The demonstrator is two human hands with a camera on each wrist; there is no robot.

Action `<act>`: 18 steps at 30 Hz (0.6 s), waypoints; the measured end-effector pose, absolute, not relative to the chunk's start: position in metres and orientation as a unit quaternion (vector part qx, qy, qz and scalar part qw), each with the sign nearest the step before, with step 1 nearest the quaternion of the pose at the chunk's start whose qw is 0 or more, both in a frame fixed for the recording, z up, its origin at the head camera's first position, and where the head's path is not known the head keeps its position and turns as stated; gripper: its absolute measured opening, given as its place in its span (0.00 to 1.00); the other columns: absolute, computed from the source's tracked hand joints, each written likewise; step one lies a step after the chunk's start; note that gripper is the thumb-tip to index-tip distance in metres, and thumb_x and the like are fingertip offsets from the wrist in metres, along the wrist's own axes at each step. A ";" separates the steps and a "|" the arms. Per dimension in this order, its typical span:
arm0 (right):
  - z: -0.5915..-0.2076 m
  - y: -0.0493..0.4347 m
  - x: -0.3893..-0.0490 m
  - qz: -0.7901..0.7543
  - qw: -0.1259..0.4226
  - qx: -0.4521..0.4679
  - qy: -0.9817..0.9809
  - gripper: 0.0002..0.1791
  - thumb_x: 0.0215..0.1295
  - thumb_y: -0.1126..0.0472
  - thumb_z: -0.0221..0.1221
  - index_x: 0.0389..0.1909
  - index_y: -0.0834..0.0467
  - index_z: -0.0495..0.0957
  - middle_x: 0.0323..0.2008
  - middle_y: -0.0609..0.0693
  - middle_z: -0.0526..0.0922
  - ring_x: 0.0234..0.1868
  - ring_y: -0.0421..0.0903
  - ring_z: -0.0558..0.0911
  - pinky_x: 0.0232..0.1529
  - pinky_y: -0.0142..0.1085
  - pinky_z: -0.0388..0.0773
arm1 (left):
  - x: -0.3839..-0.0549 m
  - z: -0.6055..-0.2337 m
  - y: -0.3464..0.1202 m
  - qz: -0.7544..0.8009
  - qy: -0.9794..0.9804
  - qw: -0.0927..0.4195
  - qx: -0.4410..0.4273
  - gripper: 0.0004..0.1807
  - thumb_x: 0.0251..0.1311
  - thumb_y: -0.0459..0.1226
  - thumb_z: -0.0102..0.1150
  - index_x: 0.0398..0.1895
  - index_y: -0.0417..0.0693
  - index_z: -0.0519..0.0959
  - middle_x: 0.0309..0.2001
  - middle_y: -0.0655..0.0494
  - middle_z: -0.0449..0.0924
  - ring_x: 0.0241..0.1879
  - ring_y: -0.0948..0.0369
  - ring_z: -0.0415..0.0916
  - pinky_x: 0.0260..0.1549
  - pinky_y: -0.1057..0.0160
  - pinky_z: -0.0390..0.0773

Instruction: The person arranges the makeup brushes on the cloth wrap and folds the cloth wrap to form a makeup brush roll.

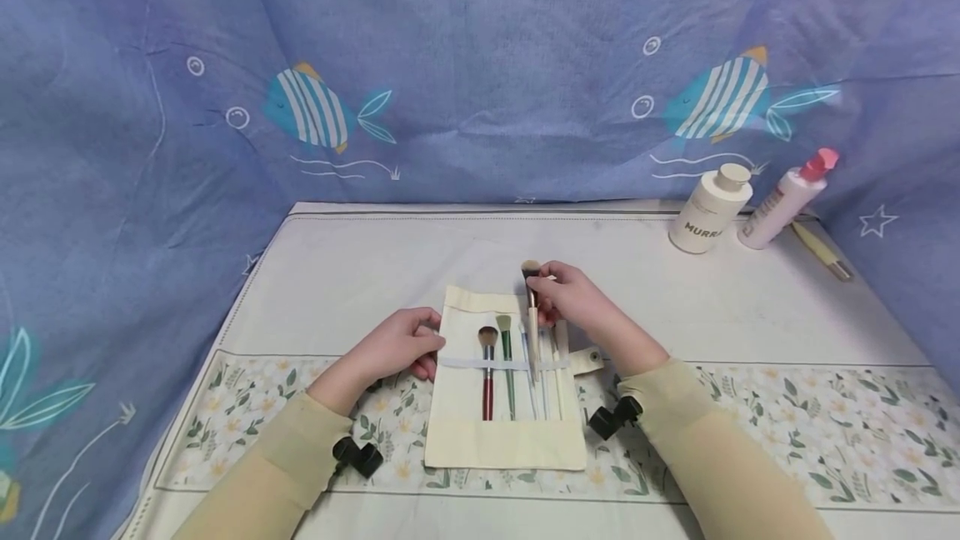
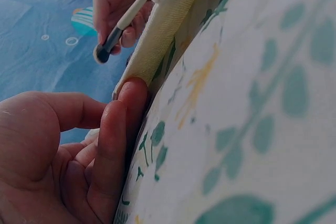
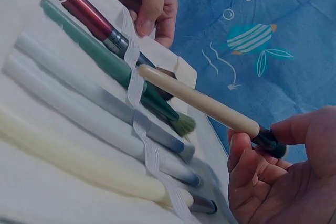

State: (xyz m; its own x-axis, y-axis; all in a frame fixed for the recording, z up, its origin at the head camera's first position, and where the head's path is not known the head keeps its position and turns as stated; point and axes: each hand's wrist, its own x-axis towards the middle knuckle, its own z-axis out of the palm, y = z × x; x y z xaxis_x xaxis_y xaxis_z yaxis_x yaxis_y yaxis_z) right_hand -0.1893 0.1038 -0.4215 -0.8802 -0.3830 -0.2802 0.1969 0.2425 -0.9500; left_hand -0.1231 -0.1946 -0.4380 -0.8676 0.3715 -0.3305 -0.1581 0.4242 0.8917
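Note:
A cream cloth brush roll lies unrolled, with a white elastic band across it. Under the band sit a red-handled makeup brush, a green-handled brush, two pale bluish-white brushes and a cream-handled one. My right hand pinches another makeup brush near its dark ferrule. That brush is over the roll, its pale handle pointing down towards the band and its bristles away from me. At the roll's left edge, my left hand pinches the cloth between its fingers.
At the back right stand a white bottle and a pink-capped pump bottle. Beside them lies a yellow-handled brush. A snap strap sticks out from the roll's right side. Blue fish-print curtain surrounds the table.

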 end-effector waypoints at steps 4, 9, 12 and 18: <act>-0.421 0.101 -0.189 -0.616 0.240 -0.059 0.748 0.12 0.81 0.57 0.52 0.47 0.63 0.66 0.21 0.50 0.71 0.21 0.46 0.79 0.28 0.37 0.82 | -0.124 -0.438 -0.195 0.535 0.804 0.248 0.068 0.14 0.72 0.32 0.53 0.56 0.34 0.71 0.26 0.50 0.86 0.20 0.59 0.83 0.24 0.61 0.87; -0.420 0.096 -0.189 -0.620 0.241 -0.065 0.744 0.12 0.80 0.57 0.52 0.46 0.63 0.65 0.21 0.50 0.71 0.22 0.46 0.79 0.29 0.37 0.83 | -0.124 -0.438 -0.195 0.534 0.805 0.249 0.069 0.14 0.71 0.32 0.54 0.55 0.34 0.72 0.25 0.50 0.86 0.20 0.59 0.83 0.24 0.61 0.87; -0.419 0.091 -0.189 -0.628 0.242 -0.071 0.736 0.11 0.80 0.58 0.52 0.45 0.63 0.66 0.22 0.51 0.72 0.22 0.46 0.80 0.30 0.38 0.84 | -0.124 -0.438 -0.195 0.534 0.805 0.250 0.069 0.14 0.71 0.32 0.54 0.55 0.34 0.72 0.25 0.50 0.86 0.19 0.59 0.82 0.23 0.61 0.86; -0.418 0.081 -0.192 -0.647 0.245 -0.075 0.718 0.10 0.79 0.60 0.53 0.43 0.62 0.64 0.28 0.54 0.76 0.25 0.46 0.83 0.32 0.39 0.86 | -0.124 -0.438 -0.195 0.533 0.804 0.253 0.069 0.14 0.71 0.33 0.54 0.55 0.34 0.72 0.25 0.49 0.86 0.20 0.59 0.83 0.24 0.62 0.86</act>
